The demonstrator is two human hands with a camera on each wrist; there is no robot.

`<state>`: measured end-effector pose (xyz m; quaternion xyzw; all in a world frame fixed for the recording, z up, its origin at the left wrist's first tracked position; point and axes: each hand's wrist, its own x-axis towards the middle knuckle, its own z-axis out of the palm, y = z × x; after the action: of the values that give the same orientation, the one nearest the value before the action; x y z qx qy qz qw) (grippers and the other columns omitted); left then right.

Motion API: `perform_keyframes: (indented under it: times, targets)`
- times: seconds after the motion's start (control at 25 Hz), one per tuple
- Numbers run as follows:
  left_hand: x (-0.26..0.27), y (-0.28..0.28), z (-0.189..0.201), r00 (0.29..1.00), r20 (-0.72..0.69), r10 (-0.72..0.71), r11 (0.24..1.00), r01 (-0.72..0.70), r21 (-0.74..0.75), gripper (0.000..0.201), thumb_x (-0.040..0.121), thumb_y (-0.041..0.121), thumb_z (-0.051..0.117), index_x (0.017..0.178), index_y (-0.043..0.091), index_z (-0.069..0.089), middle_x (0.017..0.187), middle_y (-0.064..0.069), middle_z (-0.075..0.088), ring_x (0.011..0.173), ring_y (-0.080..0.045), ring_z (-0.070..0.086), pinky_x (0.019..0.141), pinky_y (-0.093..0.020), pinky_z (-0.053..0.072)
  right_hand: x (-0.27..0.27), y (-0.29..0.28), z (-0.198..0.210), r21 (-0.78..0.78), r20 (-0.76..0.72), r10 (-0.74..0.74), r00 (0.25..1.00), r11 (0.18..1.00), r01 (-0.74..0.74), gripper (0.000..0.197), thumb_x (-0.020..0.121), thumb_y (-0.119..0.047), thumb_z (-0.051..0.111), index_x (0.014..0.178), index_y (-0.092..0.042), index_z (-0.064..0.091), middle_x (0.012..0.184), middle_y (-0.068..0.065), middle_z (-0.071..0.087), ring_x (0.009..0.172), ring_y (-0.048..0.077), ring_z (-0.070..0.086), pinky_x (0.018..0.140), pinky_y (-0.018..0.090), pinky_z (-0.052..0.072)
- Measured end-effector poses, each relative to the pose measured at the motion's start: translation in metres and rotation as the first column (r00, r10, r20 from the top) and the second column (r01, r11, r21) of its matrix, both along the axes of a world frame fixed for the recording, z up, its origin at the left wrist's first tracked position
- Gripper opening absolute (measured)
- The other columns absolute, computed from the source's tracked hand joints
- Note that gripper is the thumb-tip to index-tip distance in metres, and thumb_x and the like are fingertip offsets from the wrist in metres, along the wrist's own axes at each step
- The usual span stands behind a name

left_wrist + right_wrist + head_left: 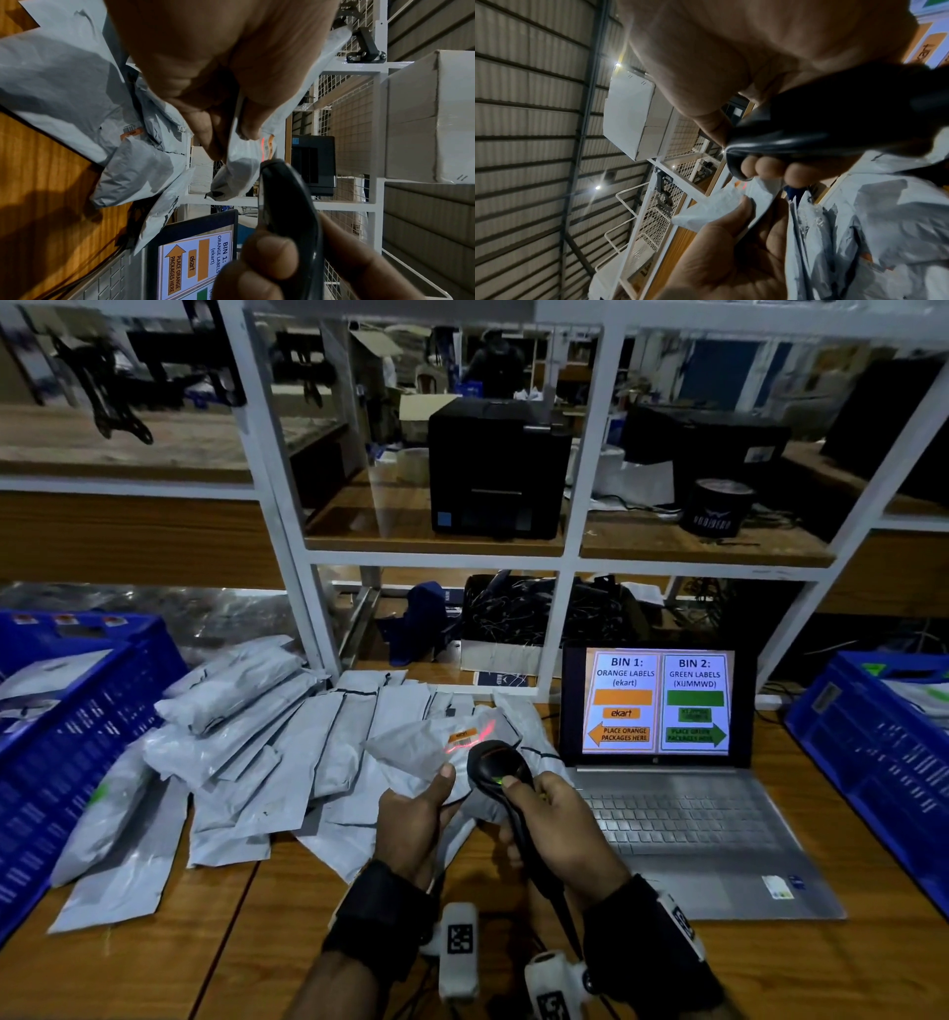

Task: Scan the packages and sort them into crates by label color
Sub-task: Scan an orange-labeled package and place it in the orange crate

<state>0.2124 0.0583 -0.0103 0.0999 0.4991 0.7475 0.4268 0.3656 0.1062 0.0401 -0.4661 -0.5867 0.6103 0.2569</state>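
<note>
My left hand (411,819) pinched the limp, light grey plastic mailer (431,747) by its near edge; my right hand (560,829) gripped the black handheld scanner (495,765), so a firmer edge hold seemed wise.

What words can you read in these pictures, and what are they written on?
Laptop screen, left half: "BIN 1: ORANGE LABELS (ekart)", "ekart", "PLACE ORANGE PACKAGES HERE".
Laptop screen, right half: "BIN 2: GREEN LABELS (XUMMWD)"; the green arrow's words are too dim to read surely.
Orange label on the held package: too small.
Crate stickers: blurred.
</note>
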Motion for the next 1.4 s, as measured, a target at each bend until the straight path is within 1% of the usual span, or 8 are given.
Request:
perform_keyframes:
  times: [0.2, 0.32, 0.44, 0.6, 0.76, 1.04, 1.24, 1.4]
  targets:
    - [-0.013, -0.005, -0.003, 1.0, 0.0, -0.016, 1.0, 0.016, 0.005, 0.018, 0.098, 0.009, 0.071, 0.115, 0.005, 0.074, 0.109, -0.01, 0.08, 0.096, -0.025, 0.079, 0.071, -0.033, 0.065, 0.011, 0.013, -0.038, 0.037, 0.075, -0.067, 0.995, 0.997, 0.065, 0.04, 0.094, -0.05, 0.067, 0.094, -0.011, 0.061, 0.068, 0.006, 0.069, 0.056, 0.023, 0.061, 0.055, 0.036, 0.048]
    - [-0.027, -0.006, -0.002, 0.997, -0.065, -0.03, 0.999, 0.032, 0.025, 0.016, 0.099, 0.01, 0.07, 0.114, 0.007, 0.074, 0.103, -0.004, 0.081, 0.09, -0.015, 0.079, 0.066, -0.024, 0.062, 0.02, 0.017, -0.07, 0.074, 0.269, -0.11, 0.957, 0.993, 0.093, 0.039, 0.08, -0.056, 0.077, 0.09, -0.021, 0.064, 0.085, 0.0, 0.074, 0.079, 0.024, 0.07, 0.076, 0.041, 0.057]
    - [-0.041, -0.007, 0.001, 0.993, -0.075, -0.088, 0.996, 0.09, 0.024, 0.025, 0.101, 0.016, 0.068, 0.122, 0.004, 0.074, 0.118, -0.009, 0.078, 0.109, -0.024, 0.076, 0.088, -0.039, 0.062, 0.027, 0.008, -0.096, 0.061, 0.434, -0.064, 0.898, 0.997, 0.042, 0.023, 0.084, -0.036, 0.078, 0.096, -0.027, 0.06, 0.104, -0.003, 0.072, 0.099, 0.02, 0.068, 0.093, 0.039, 0.054]
    - [-0.06, -0.014, 0.005, 0.96, -0.151, -0.236, 0.971, 0.237, -0.011, 0.016, 0.106, 0.02, 0.062, 0.106, 0.02, 0.079, 0.099, 0.015, 0.081, 0.101, 0.001, 0.074, 0.094, -0.029, 0.06, 0.027, -0.008, -0.119, 0.03, 0.512, 0.009, 0.859, 0.999, -0.028, 0.039, 0.087, -0.016, 0.072, 0.123, -0.025, 0.061, 0.116, -0.002, 0.07, 0.111, 0.019, 0.064, 0.101, 0.04, 0.052]
    - [-0.059, -0.031, 0.025, 0.955, -0.078, -0.286, 0.958, 0.288, 0.012, 0.02, 0.104, 0.013, 0.062, 0.117, -0.002, 0.067, 0.089, 0.005, 0.082, 0.085, -0.009, 0.079, 0.07, -0.024, 0.062, 0.027, -0.023, -0.124, 0.076, 0.496, -0.068, 0.866, 0.997, 0.034, 0.042, 0.088, -0.022, 0.076, 0.127, -0.028, 0.061, 0.116, -0.003, 0.07, 0.11, 0.019, 0.065, 0.099, 0.037, 0.052]
    - [-0.058, -0.097, 0.048, 0.94, -0.021, -0.339, 0.933, 0.339, 0.12, 0.032, 0.104, 0.004, 0.059, 0.136, -0.001, 0.064, 0.128, -0.02, 0.073, 0.116, -0.035, 0.073, 0.094, -0.047, 0.061, 0.014, -0.073, -0.054, 0.487, 0.276, -0.375, 0.885, 0.849, 0.207, 0.056, 0.098, -0.051, 0.059, 0.148, -0.03, 0.045, 0.141, -0.001, 0.056, 0.13, 0.019, 0.053, 0.107, 0.048, 0.049]
    - [-0.072, -0.167, 0.057, 0.926, -0.059, -0.372, 0.923, 0.376, 0.084, 0.036, 0.102, 0.006, 0.062, 0.137, -0.003, 0.062, 0.13, -0.02, 0.072, 0.121, -0.037, 0.07, 0.102, -0.05, 0.058, -0.007, -0.148, 0.011, 0.584, 0.018, -0.214, 0.977, 0.795, 0.164, 0.072, 0.099, -0.057, 0.056, 0.154, -0.062, 0.009, 0.158, -0.017, 0.035, 0.143, 0.005, 0.037, 0.113, 0.035, 0.039]
    - [-0.091, -0.232, 0.062, 0.929, -0.095, -0.357, 0.93, 0.363, 0.06, 0.04, 0.101, 0.006, 0.062, 0.141, 0.008, 0.062, 0.132, -0.013, 0.073, 0.122, -0.032, 0.07, 0.107, -0.052, 0.051, -0.027, -0.195, 0.021, 0.606, 0.024, -0.038, 0.999, 0.795, 0.016, 0.078, 0.094, -0.054, 0.065, 0.157, -0.057, 0.017, 0.157, -0.017, 0.038, 0.142, -0.001, 0.039, 0.11, 0.025, 0.042]
